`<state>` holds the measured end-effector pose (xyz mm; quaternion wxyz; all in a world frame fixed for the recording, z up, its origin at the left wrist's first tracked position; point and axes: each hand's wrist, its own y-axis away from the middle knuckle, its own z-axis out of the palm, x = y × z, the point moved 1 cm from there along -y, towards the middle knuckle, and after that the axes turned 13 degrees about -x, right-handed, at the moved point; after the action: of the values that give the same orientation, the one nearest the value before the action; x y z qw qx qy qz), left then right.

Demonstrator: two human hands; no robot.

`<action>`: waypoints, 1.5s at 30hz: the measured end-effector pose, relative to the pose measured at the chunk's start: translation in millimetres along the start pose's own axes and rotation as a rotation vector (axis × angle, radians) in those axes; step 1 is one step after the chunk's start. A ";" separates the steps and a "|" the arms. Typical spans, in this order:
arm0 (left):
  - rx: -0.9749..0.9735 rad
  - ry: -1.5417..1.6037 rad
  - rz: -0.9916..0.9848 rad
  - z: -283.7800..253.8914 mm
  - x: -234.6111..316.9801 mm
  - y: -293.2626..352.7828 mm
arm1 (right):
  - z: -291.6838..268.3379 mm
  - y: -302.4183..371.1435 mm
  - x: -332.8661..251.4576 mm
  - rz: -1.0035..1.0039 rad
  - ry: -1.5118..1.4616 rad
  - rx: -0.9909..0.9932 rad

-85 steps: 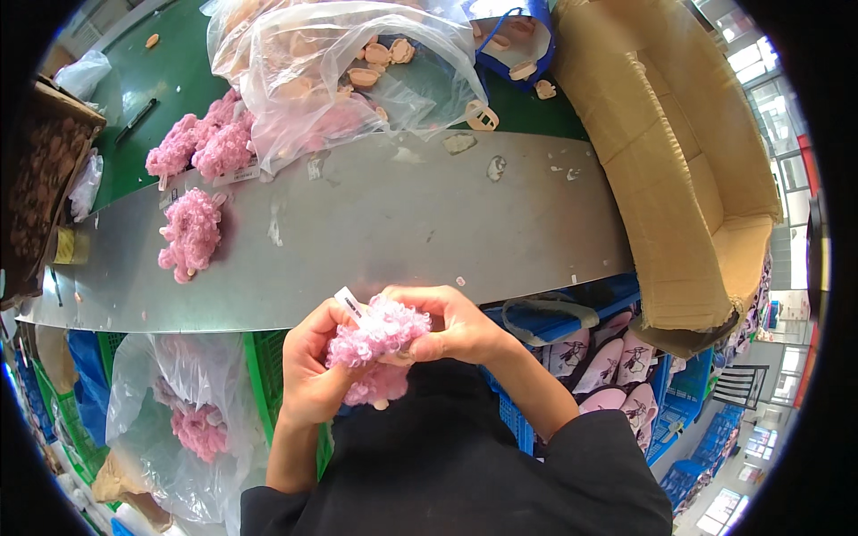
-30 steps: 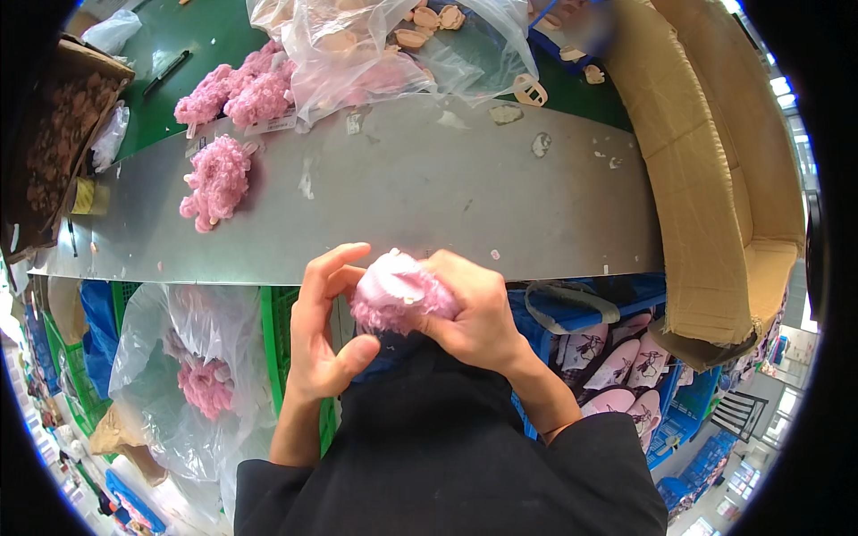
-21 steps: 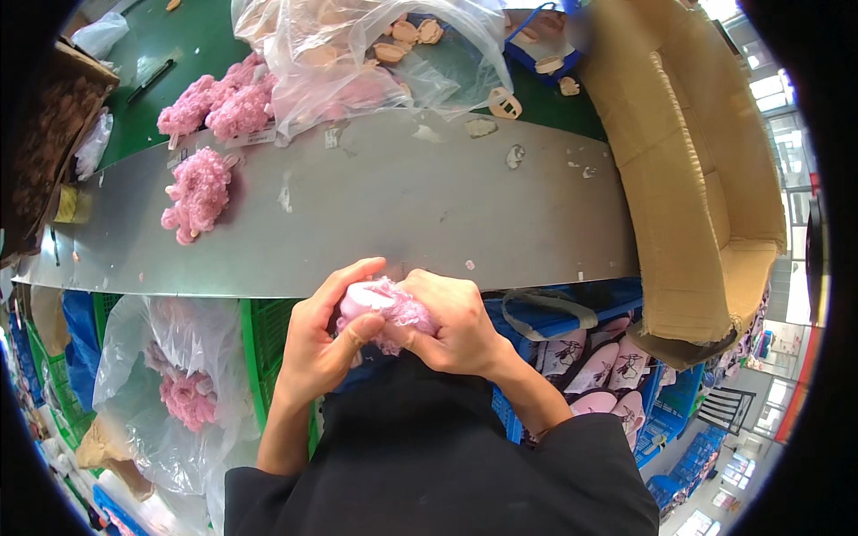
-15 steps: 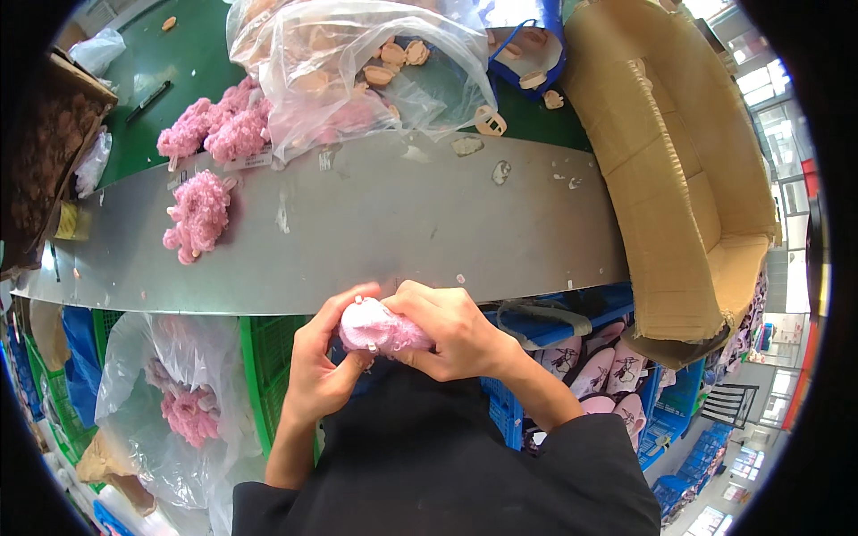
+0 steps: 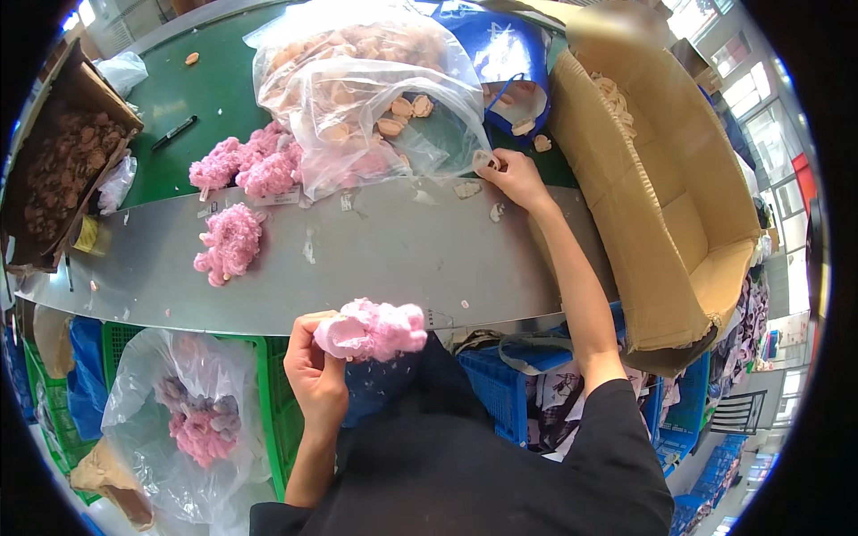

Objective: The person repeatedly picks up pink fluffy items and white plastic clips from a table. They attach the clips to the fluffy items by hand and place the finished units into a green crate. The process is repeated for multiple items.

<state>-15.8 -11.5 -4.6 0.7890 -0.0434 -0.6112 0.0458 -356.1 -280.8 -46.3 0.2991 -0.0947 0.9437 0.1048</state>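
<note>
My right hand [image 5: 511, 176] has left the pink plush piece [image 5: 371, 329] and stretched out up the grey table [image 5: 393, 259]. My left hand [image 5: 315, 375] now holds the plush alone, fingers curled under it, close to my body. Its long axis runs left to right. Far ahead and to the right, my right fingertips pinch a small beige piece [image 5: 483, 161] at the mouth of the clear bag [image 5: 357, 89]. The left hand is nearer the plush.
</note>
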 end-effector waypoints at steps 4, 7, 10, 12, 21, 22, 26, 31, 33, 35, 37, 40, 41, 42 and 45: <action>-0.008 0.003 -0.016 -8.8 -8.5 6.4 | -3.1 13.9 -4.8 -0.012 0.056 0.281; -0.023 0.046 -0.073 -4.1 -3.5 5.6 | 0.1 45.1 -36.1 -0.096 -0.129 0.356; -0.066 -0.027 -0.061 -1.5 -7.6 6.1 | 18.2 90.1 -104.3 -0.271 -0.396 0.102; -0.091 0.012 -0.111 2.0 -3.2 8.1 | 39.0 116.1 -138.8 -0.503 -0.363 -0.048; -0.014 0.215 -0.198 2.7 1.8 3.1 | 82.8 151.5 -201.8 -1.002 -0.316 -0.370; -0.011 0.222 -0.201 1.4 -1.0 4.2 | 88.7 154.6 -200.6 -0.985 -0.293 -0.366; 0.037 0.246 -0.227 -1.2 -4.9 5.2 | 96.3 157.6 -203.4 -0.929 -0.214 -0.254; 0.052 0.156 -0.210 -4.1 -2.4 2.4 | 98.3 159.8 -200.6 -0.860 -0.319 -0.241; 0.049 0.180 -0.234 -4.4 4.7 0.9 | 95.9 157.6 -203.4 -0.900 -0.330 -0.242; 0.020 0.195 -0.245 -4.3 12.6 0.1 | 94.7 155.3 -201.8 -0.967 -0.389 -0.223; 0.007 0.172 -0.206 -4.6 14.9 -0.3 | 95.8 156.9 -201.5 -1.006 -0.462 -0.220; -0.022 0.168 -0.288 -0.7 24.8 -1.3 | 96.1 160.7 -204.0 -0.996 -0.533 -0.266; -0.021 0.117 -0.262 -1.2 26.7 -0.7 | 93.2 159.8 -207.0 -0.979 -0.528 -0.308; -0.020 0.067 -0.237 -1.2 28.3 2.0 | 89.3 159.4 -210.0 -0.958 -0.523 -0.350; -0.053 0.024 -0.188 1.6 34.6 12.2 | 79.5 157.9 -209.7 -0.882 -0.578 -0.524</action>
<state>-9.0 5.0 27.6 0.7956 -0.0073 -0.6041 -0.0450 -182.5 -84.7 35.0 0.5263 -0.5166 0.6379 0.2218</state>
